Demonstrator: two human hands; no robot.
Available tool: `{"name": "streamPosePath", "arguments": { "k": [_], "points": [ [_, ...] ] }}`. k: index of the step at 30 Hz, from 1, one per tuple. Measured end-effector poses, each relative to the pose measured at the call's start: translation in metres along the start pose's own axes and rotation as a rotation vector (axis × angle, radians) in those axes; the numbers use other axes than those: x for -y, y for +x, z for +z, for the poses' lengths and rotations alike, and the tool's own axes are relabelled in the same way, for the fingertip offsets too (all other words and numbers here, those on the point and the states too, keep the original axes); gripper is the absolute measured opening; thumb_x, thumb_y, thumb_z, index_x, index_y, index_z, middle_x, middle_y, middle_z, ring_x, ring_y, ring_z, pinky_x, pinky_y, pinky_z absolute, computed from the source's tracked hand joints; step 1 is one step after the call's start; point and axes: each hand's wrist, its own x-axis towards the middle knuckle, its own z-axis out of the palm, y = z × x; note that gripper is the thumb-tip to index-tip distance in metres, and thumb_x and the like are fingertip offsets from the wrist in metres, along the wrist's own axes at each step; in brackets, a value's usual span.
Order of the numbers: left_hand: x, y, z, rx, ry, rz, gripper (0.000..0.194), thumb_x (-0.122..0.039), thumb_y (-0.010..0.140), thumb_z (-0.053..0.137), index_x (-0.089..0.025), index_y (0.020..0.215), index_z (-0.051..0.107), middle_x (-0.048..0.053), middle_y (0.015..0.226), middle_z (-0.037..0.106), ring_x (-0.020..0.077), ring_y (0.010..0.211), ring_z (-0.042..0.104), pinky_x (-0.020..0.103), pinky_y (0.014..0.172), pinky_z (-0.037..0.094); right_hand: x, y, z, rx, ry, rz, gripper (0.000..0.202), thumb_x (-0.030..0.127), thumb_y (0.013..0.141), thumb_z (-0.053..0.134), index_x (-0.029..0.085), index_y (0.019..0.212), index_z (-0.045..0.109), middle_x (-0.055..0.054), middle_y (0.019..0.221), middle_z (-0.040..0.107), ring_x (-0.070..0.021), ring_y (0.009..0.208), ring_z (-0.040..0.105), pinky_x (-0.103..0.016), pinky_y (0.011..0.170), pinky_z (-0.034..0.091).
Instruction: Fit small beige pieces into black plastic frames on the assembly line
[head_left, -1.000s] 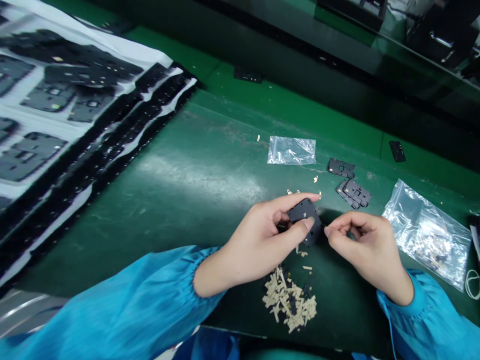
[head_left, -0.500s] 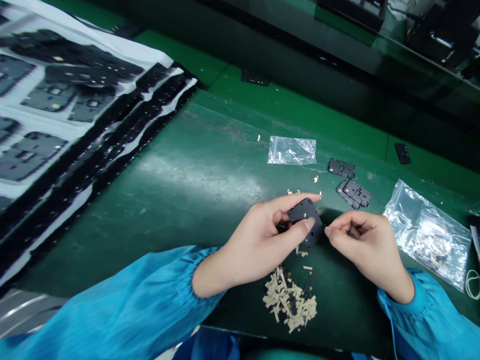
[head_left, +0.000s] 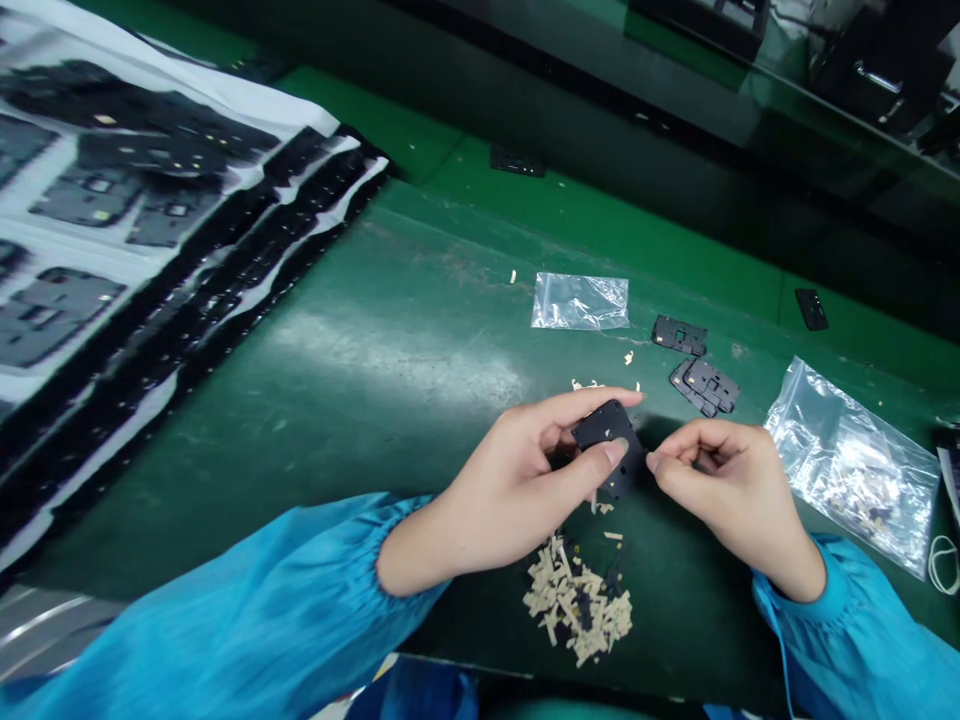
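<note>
The left hand (head_left: 499, 490) is partly closed around a black plate (head_left: 631, 462), its thumb pressed on the upper face and its index finger reaching along the far side; the other fingers curl in at the plate's near-left side, partly hidden. The right hand (head_left: 724, 480) is at the plate's 3 o'clock side, thumb tip and index fingertip pinched together close to the edge, the remaining fingers folded in; whether a small bit sits in that pinch, or whether the tips touch the plate, I cannot tell.

Taking the plate as the clock's centre, with 12 o'clock away from the person, it is held over the green bench (head_left: 375, 400); a heap of beige scraps (head_left: 577, 605) mixed with dark bits lies between 6 and 7 o'clock; a small clear bag (head_left: 580, 302) lies between 11 and 12; a black part with cutouts (head_left: 679, 335) lies at 1; two overlapping black parts (head_left: 711, 386) lie at 2, near it; a larger clear bag (head_left: 855, 465) with small pieces inside lies at 3; a white loop (head_left: 943, 565) lies just beyond that bag, between 3 and 4; white sheeting (head_left: 112, 250) carrying many black parts, blurred, stands between 9 and 10.
</note>
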Motion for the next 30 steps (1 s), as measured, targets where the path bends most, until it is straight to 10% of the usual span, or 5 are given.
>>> {"name": "streamPosePath", "arguments": {
  "k": [10, 30],
  "points": [
    [0.001, -0.001, -0.005, -0.006, -0.053, -0.008, 0.039, -0.026, 0.085, 0.069, -0.020, 0.123, 0.070, -0.002, 0.070, 0.066, 0.0108, 0.052, 0.060, 0.020, 0.051, 0.051, 0.000, 0.005, -0.007, -0.037, -0.001, -0.014, 0.011, 0.026, 0.075, 0.076, 0.018, 0.073, 0.069, 0.004, 0.058, 0.057, -0.0106, 0.051, 0.046, -0.023, 0.046, 0.035],
    [0.002, 0.003, -0.004, 0.021, -0.149, -0.009, 0.034, -0.023, 0.084, 0.072, -0.018, 0.118, 0.069, -0.003, 0.074, 0.068, 0.0086, 0.050, 0.061, 0.019, 0.052, 0.055, 0.004, 0.011, -0.009, 0.277, 0.292, 0.143, 0.021, 0.036, 0.081, 0.077, 0.016, 0.074, 0.074, 0.002, 0.056, 0.059, -0.0092, 0.050, 0.046, -0.022, 0.049, 0.035]
  ]
}}
